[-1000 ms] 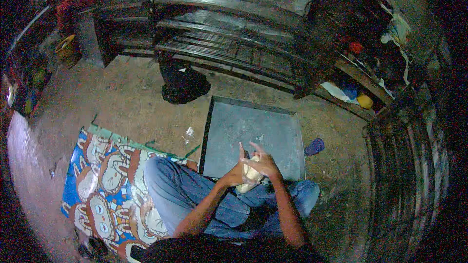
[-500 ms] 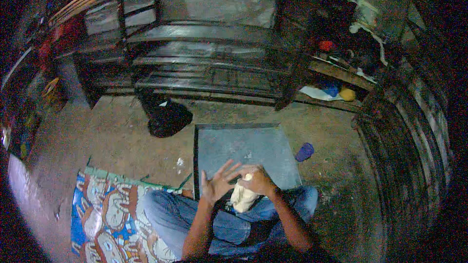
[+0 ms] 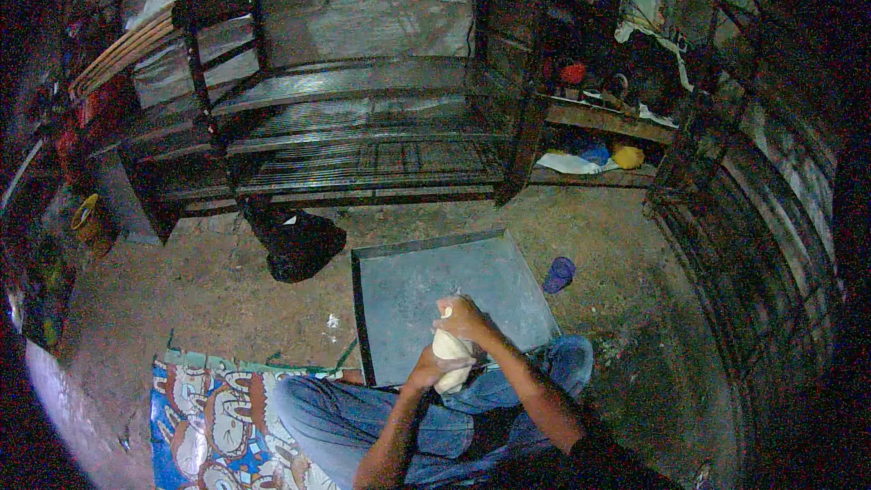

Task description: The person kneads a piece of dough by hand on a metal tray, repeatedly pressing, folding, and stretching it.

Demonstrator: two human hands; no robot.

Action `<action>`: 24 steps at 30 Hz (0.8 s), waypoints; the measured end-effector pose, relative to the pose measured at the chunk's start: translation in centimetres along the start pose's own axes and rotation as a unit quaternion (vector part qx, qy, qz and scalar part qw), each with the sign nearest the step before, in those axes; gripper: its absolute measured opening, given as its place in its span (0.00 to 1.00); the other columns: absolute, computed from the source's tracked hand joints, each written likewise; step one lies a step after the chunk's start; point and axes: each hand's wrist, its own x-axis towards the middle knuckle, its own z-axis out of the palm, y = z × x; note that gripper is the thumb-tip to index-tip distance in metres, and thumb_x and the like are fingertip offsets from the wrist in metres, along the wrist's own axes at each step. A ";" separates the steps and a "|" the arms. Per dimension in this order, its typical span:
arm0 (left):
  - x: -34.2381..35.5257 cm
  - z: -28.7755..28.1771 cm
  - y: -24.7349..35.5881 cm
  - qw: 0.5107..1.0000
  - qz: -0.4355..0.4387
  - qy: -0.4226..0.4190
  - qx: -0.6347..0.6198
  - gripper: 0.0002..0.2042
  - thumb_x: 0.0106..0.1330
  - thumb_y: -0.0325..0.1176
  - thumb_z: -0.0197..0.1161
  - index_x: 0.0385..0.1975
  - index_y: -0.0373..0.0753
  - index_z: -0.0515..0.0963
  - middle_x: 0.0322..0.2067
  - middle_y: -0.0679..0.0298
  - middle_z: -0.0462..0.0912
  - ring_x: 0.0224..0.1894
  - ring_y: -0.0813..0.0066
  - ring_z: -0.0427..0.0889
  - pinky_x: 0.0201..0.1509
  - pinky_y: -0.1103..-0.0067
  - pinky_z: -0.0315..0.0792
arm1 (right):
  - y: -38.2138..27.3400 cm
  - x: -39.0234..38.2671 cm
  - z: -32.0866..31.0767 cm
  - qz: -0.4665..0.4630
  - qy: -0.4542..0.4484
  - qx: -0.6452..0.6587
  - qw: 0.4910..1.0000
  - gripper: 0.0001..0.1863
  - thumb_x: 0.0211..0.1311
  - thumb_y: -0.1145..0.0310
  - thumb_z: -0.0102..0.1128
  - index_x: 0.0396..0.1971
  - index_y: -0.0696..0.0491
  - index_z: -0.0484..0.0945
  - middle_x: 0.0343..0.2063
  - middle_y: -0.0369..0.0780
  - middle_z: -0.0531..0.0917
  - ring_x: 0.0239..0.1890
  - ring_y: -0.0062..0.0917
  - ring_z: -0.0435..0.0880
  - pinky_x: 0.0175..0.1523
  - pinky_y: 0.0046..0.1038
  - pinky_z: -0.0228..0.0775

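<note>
A soft, pale cream lump that looks like dough [image 3: 451, 347] is held in front of my crossed legs, over the near edge of a shallow grey tray [image 3: 408, 272]. Around its upper end the fingers of my right hand [image 3: 464, 319] are wrapped, and a small bit of it shows above the fist. My left hand [image 3: 430, 369] grips the lower part, with the rest hanging below. On the floor the tray lies flat, dark-rimmed and slightly dusted with something pale.
Right of the tray sits a purple cup [image 3: 559, 274]. A black plastic bag [image 3: 306, 247] stands beyond its left side. A cartoon-patterned mat [image 3: 222, 417] lies at my left. Slatted racks [image 3: 363, 136] line the back, with a low shelf [image 3: 603, 118] at far right.
My left hand has gone from spread fingers beside the dough to closing round its lower part. My right hand has moved slightly up. The whole view has shifted and tilted a little.
</note>
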 end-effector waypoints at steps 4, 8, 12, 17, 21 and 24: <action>-1.0 1.6 0.8 0.988 0.032 0.065 0.134 0.25 0.49 0.42 0.76 0.44 0.35 0.78 0.40 0.60 0.84 0.40 0.69 0.84 0.47 0.72 0.78 | 1.9 -0.9 1.4 0.085 0.034 -0.109 0.990 0.22 0.42 0.58 0.73 0.35 0.55 0.77 0.29 0.47 0.82 0.36 0.42 0.83 0.43 0.42 0.73; -1.3 1.0 1.2 0.998 -0.036 0.004 -0.043 0.24 0.50 0.38 0.76 0.45 0.34 0.77 0.36 0.57 0.84 0.38 0.67 0.84 0.43 0.70 0.79 | 3.0 -2.1 0.5 0.009 0.046 0.139 0.989 0.42 0.46 0.46 0.72 0.60 0.46 0.63 0.51 0.42 0.76 0.53 0.41 0.76 0.55 0.39 0.68; -0.7 -1.3 -4.0 0.915 -0.106 -0.095 -0.377 0.27 0.58 0.44 0.67 0.52 0.32 0.71 0.37 0.53 0.82 0.35 0.62 0.83 0.38 0.66 0.79 | 0.3 -1.6 -3.1 -0.104 -0.139 0.572 0.802 0.55 0.46 0.39 0.69 0.70 0.47 0.54 0.68 0.37 0.62 0.67 0.35 0.63 0.68 0.38 0.55; -1.1 2.2 -1.4 0.699 -0.085 -0.231 -0.671 0.36 0.60 0.59 0.55 0.60 0.36 0.63 0.40 0.52 0.78 0.32 0.56 0.79 0.32 0.67 0.75 | 4.8 -2.8 -0.5 -0.136 -0.150 0.505 0.839 0.51 0.44 0.36 0.68 0.66 0.50 0.64 0.66 0.40 0.65 0.66 0.36 0.66 0.68 0.39 0.58; -0.2 0.1 -5.0 0.790 0.000 -0.228 -0.570 0.37 0.60 0.59 0.55 0.61 0.36 0.62 0.43 0.49 0.78 0.37 0.54 0.80 0.40 0.62 0.76 | 1.5 -2.8 1.5 -0.032 -0.179 0.652 0.736 0.32 0.47 0.48 0.72 0.49 0.53 0.76 0.59 0.43 0.73 0.56 0.38 0.76 0.60 0.40 0.68; 0.7 -2.2 -7.5 0.767 -0.095 -0.240 -0.588 0.34 0.60 0.54 0.59 0.60 0.35 0.63 0.45 0.49 0.78 0.42 0.53 0.81 0.45 0.61 0.78 | 0.8 -0.8 1.4 0.005 -0.171 0.590 0.789 0.16 0.44 0.62 0.76 0.30 0.53 0.81 0.43 0.41 0.82 0.41 0.32 0.83 0.49 0.35 0.74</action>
